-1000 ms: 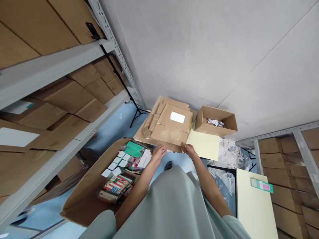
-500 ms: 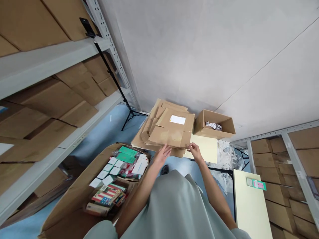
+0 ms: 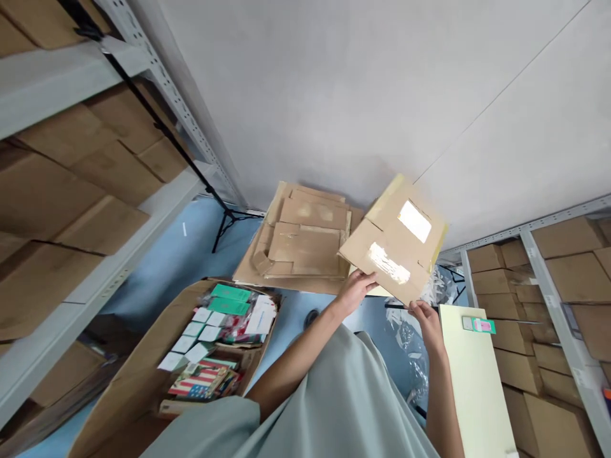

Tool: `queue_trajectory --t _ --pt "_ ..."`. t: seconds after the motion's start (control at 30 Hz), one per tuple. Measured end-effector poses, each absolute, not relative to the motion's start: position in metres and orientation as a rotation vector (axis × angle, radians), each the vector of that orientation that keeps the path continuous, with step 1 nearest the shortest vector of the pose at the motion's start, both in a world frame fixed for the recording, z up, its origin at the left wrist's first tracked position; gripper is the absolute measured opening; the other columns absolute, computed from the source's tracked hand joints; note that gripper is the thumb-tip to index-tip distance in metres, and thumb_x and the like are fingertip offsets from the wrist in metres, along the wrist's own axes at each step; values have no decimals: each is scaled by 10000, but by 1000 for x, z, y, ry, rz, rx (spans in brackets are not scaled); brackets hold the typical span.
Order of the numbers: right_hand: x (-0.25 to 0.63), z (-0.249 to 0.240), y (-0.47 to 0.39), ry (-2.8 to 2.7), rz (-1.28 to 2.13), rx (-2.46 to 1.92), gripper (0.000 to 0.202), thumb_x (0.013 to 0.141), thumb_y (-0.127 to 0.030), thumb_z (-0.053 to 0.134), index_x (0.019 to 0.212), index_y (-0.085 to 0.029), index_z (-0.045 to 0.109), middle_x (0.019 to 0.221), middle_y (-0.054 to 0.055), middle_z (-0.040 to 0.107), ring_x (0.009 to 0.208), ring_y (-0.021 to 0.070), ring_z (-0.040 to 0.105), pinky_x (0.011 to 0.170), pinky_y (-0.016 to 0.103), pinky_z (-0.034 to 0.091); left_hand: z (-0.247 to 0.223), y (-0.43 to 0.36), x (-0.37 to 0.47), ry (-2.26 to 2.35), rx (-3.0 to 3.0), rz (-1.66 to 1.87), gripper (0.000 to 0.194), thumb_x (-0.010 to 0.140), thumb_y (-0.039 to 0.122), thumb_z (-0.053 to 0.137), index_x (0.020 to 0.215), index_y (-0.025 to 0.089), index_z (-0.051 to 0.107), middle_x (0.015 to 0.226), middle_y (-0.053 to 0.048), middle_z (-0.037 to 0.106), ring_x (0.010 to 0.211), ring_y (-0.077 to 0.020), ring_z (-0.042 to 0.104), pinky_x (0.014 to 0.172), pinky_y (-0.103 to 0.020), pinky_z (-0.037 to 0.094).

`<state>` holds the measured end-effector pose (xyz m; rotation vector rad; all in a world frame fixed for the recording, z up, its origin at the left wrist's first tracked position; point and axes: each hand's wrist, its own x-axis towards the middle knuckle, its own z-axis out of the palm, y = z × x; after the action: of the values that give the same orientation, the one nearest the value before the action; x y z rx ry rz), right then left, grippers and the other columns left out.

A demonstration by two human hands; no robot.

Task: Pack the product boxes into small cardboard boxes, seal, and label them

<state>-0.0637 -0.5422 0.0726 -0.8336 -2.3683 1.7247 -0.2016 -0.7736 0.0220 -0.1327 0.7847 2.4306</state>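
A flattened cardboard box with a white label and a torn white patch is held up, tilted, between both hands. Along its lower left edge, my left hand is closed on the cardboard. My right hand pinches its lower right corner. To the left, a stack of flattened cardboard lies against the wall, apart from the raised piece. Behind the held sheet, the open box with crumpled paper seen earlier is hidden.
A large open carton at my left holds small white boxes, green packs and a flag-patterned item. A cream table at right carries a green and pink pack. Shelves of boxes flank both sides; a black tripod stands at left.
Both hands have taken hold of the top flattened box, lifted it off the stack and carried it right. Another flattened piece now shows on top. The view has shifted slightly.
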Motion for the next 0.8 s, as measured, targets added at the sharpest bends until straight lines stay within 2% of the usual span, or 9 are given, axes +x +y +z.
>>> queue_trajectory --t 0.13,0.23,0.37,0.5,0.67,0.73,0.8 --pt "-17 53 -510 -2237 1593 -1107 794 637 -920 924 977 -209 830 1125 166 871 1032 366 844 930 499 690 24 -751 -192 901 23 2268 634 738 595 1062 1147 168 833 1289 -167 866 1293 -365 791 1106 -465 615" --pt "15 47 -484 -2083 1401 -1223 810 641 -905 889 1036 -201 827 1204 191 867 1102 386 842 977 533 694 26 -746 -195 971 107 2191 668 775 701 1010 1146 169 853 1265 -160 872 1264 -345 795 1103 -433 603" --pt "59 48 -450 -1907 1051 -1359 776 688 -842 833 1123 -201 808 1220 192 851 1218 424 810 1143 629 637 35 -734 -200 995 201 2078 746 798 776 967 1231 176 865 1231 -135 881 1163 -322 815 1064 -413 613" --pt "107 49 -434 -1775 914 -1456 806 708 -800 823 1248 -206 764 1359 222 795 1355 454 769 1231 673 594 39 -707 -194 995 275 1881 780 752 776 992 1205 151 874 1151 -138 887 1052 -317 826 977 -394 619" --pt "171 43 -445 -1567 965 -1546 1081 678 -762 870 1561 -195 613 1577 227 697 1550 476 655 1346 709 494 36 -663 -174 927 304 1706 727 743 684 998 1202 135 867 1097 -138 886 1000 -304 828 968 -391 596" --pt "197 39 -451 -1527 959 -1578 1087 704 -769 856 1602 -217 593 1562 208 714 1561 480 650 1351 704 496 35 -643 -166 915 320 1638 689 728 642 991 1175 132 870 1062 -130 883 974 -296 824 971 -396 587" --pt "220 34 -454 -1516 940 -1607 1032 725 -774 840 1574 -229 623 1463 183 771 1540 497 666 1340 738 500 34 -622 -157 914 335 1572 638 718 604 972 1139 135 871 1031 -121 878 960 -293 816 967 -398 579"
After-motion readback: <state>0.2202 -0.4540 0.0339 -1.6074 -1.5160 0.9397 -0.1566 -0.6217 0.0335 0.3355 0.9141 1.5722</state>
